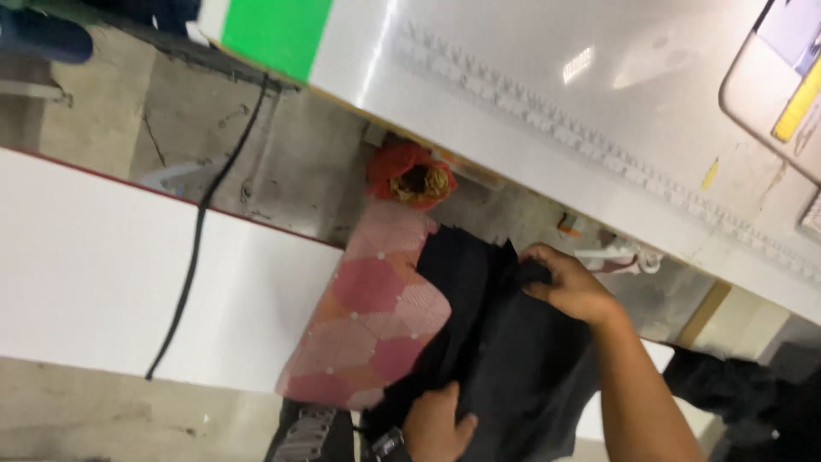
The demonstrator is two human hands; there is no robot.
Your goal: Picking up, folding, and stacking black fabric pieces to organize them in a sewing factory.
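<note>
A piece of black fabric (505,351) lies over a stool with a pink and red patterned cushion (368,329). My right hand (566,284) grips the fabric's upper edge, fingers closed on a fold. My left hand (438,423) presses on the fabric's lower edge at the bottom of the view, fingers curled into the cloth; a dark wristband shows at its wrist. The fabric hides the right side of the cushion.
A white worktable (547,111) with a green patch (274,30) runs across the top. A red bag (410,175) sits on the concrete floor under it. A white panel (85,274) lies at left, crossed by a black cable (203,222).
</note>
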